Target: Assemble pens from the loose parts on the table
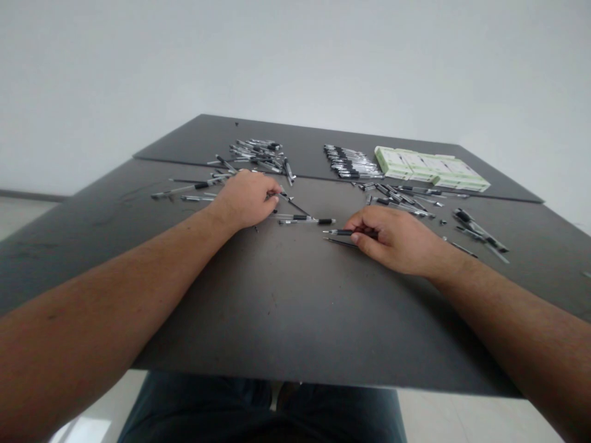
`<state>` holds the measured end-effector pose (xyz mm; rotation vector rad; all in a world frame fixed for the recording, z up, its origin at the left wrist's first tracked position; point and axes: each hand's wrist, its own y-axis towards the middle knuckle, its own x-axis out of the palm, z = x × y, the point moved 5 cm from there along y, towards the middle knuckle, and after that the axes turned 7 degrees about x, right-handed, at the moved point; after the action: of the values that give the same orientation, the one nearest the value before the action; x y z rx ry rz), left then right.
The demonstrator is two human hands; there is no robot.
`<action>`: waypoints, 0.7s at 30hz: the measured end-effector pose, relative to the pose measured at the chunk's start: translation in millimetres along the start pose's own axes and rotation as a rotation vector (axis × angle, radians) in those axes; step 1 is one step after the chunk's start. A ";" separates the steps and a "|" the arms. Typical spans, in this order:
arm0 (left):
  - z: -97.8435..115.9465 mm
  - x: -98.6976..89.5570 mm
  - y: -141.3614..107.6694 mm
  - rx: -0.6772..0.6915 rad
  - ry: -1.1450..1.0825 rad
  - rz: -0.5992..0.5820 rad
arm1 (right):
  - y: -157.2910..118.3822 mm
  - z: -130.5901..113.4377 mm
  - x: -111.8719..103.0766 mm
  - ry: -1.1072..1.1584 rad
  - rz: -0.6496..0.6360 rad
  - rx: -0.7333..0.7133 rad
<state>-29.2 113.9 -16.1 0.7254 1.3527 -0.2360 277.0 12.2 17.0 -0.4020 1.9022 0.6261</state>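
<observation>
My right hand (394,241) is closed round a pen (340,232), whose black grip and pointed tip stick out to the left of the fingers. Just below that tip a thin dark refill (340,242) reaches out from under the thumb; whether it is held or lies on the table I cannot tell. My left hand (249,198) has thumb and forefinger pinched together over loose pen parts, and what sits between them is hidden. A clear pen with a black grip (307,221) lies between my hands, and a dark refill (299,206) slants down towards it.
A pile of pens (258,154) spreads behind my left hand. Further right, a row of pens (351,163) lies beside green and white boxes (431,167). Pen parts (401,197) are scattered behind my right hand, with more pens (480,231) to its right on the grey table (295,307).
</observation>
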 end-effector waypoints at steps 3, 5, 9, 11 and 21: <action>15.3 0.9 0.9 0.137 -0.049 -0.052 | 0.4 -0.3 0.3 0.006 0.000 -0.002; 22.7 2.6 0.8 0.216 -0.088 -0.066 | 0.6 -0.6 0.4 0.007 0.005 -0.002; 27.9 8.1 0.6 0.273 -0.095 -0.103 | 1.0 -1.1 0.8 0.007 0.005 -0.003; 28.1 9.5 0.6 0.268 -0.073 -0.126 | 1.2 -1.4 0.6 0.003 0.005 -0.005; 34.0 5.2 1.4 0.287 -0.037 -0.150 | 1.4 -2.8 1.0 0.004 -0.009 -0.007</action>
<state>0.0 96.0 -19.1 0.8542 1.3537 -0.5694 273.7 11.7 17.3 -0.4166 1.9018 0.6263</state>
